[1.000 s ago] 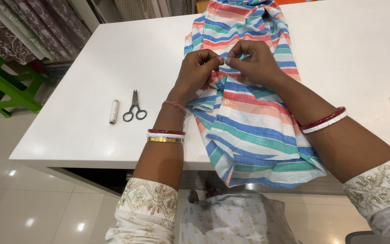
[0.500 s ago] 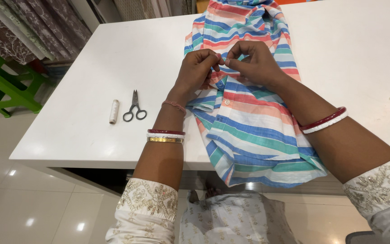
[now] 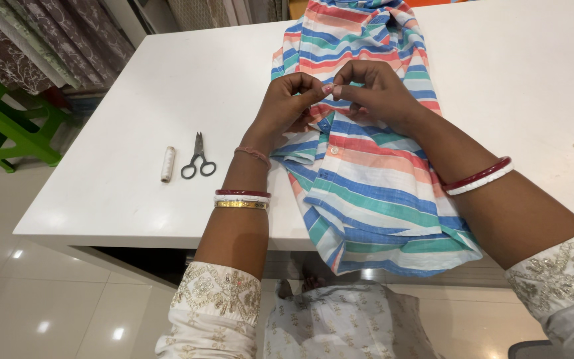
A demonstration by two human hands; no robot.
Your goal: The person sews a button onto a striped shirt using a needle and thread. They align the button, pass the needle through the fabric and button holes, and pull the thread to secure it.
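Grip of both hands [image 3: 330,93] above lengthwise, far-pointing striped shirt [image 3: 367,166]

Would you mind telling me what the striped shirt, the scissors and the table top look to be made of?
Striped shirt: woven cloth, likely cotton, matte; it folds and creases softly. Scissors: dark grey metal throughout, dull sheen, loops included. Table top: smooth white surface, perhaps laminate or solid surfacing, with a soft gloss. Both hands, left hand and right hand, pinch the shirt.
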